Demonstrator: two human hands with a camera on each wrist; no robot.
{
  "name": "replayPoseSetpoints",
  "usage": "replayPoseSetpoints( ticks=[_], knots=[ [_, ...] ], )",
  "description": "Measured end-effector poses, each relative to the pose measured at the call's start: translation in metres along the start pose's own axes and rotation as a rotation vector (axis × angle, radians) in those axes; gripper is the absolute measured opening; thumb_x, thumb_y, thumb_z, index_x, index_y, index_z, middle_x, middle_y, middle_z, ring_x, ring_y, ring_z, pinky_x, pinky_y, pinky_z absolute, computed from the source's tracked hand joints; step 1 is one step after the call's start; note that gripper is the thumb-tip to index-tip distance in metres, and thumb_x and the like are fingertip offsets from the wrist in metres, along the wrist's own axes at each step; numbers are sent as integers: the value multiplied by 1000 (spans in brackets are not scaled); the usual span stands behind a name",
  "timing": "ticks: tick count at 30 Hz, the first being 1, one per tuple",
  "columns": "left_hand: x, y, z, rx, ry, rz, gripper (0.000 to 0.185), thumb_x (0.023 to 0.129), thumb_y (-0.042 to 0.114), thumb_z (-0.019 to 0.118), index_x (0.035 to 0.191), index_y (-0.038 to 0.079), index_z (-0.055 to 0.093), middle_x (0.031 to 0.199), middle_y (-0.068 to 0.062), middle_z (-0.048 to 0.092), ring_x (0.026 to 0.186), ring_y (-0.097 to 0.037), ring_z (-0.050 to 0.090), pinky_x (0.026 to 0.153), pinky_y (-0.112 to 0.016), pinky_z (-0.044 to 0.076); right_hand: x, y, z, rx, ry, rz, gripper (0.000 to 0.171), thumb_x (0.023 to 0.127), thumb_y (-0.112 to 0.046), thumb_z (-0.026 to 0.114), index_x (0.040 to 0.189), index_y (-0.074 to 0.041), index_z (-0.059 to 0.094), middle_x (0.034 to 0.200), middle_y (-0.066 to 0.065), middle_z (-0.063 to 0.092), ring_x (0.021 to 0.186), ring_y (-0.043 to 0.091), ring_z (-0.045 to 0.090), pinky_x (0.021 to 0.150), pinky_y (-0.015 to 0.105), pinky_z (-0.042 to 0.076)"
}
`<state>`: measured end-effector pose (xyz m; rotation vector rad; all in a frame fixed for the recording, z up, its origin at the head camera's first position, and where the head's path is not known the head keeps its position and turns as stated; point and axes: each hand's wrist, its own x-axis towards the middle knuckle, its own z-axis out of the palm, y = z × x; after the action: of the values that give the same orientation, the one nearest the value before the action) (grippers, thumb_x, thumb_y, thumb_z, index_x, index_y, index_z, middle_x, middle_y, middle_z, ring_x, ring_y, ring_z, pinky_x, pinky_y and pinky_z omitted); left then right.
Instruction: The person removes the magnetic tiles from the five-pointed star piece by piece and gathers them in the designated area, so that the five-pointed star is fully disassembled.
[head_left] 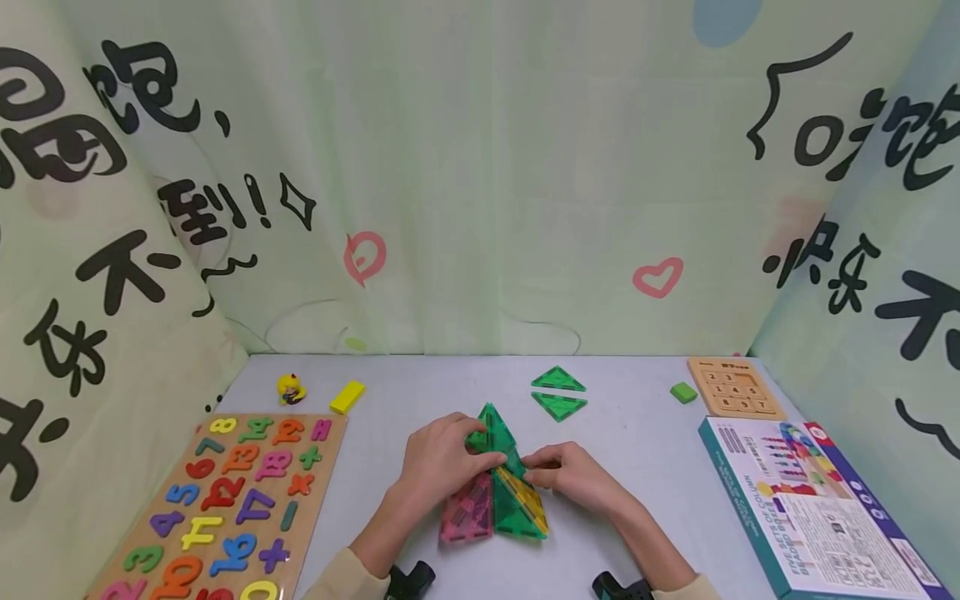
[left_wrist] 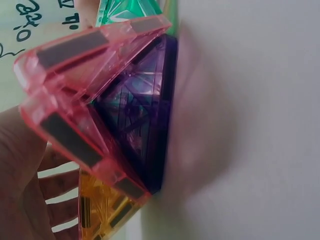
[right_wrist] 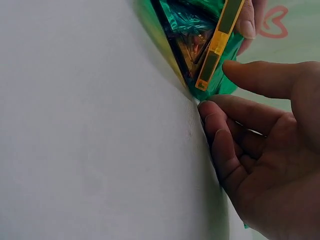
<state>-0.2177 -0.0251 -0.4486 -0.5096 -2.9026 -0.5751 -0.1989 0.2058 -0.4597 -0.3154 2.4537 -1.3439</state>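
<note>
At frame centre, our left hand [head_left: 438, 458] grips the tile pyramid [head_left: 495, 492] and our right hand [head_left: 573, 475] pinches its green tile [head_left: 513, 462]. We should steady the base and let magnets align edges gently.

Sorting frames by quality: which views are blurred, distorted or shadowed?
Head view: sharp, evenly lit, edges bowed by wide lens. Left wrist view: pink tile close, table smeared and soft. Right wrist view: right hand sharp, soft shadow beneath it.

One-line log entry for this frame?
left hand: grips tile pyramid | right hand: pinches its yellow tile | spare green triangles: on table
</note>
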Motion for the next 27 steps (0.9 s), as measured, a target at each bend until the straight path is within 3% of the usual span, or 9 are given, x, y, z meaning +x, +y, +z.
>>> replayPoseSetpoints(
  ticks=[5,11,15,18,21,27],
  knots=[
    [1,6,1,15,10,-52,60,77,75,65,108,25,73,107,4,72,93,-15,67,72,-34,53,3,0,5,-43,39,3,38,90,-32,70,117,-6,73,113,10,73,86,13,61,69,31,50],
    [2,12,3,50,21,-83,62,78,80,60,105,25,70,95,5,71,80,-13,64,65,-31,50,4,-7,16,-65,178,22,27,84,-37,76,99,-14,78,93,0,75,81,11,63,68,29,50],
    [1,11,5,39,33,-77,62,78,78,61,106,24,70,94,5,71,78,-14,64,63,-30,48,4,-11,20,-80,269,27,14,84,-25,73,82,-11,74,74,-2,69,66,10,59,59,25,46],
    [1,9,6,41,38,-71,60,78,75,64,108,23,71,98,3,72,80,-15,66,64,-31,49,4,-11,19,-80,327,64,19,85,-15,67,68,-9,63,60,-2,60,57,11,53,54,23,39],
    [1,6,7,45,32,-72,58,79,72,66,111,23,71,102,2,73,86,-17,68,68,-34,52,3,-7,15,-31,368,111,25,87,-11,65,64,-7,56,55,2,57,52,13,55,51,24,42],
    [1,5,6,36,11,-80,58,80,71,65,115,24,70,107,1,73,92,-18,69,72,-36,53,2,6,-1,227,411,201,24,91,-11,68,72,0,57,64,9,67,54,17,66,53,27,55]
  ],
)
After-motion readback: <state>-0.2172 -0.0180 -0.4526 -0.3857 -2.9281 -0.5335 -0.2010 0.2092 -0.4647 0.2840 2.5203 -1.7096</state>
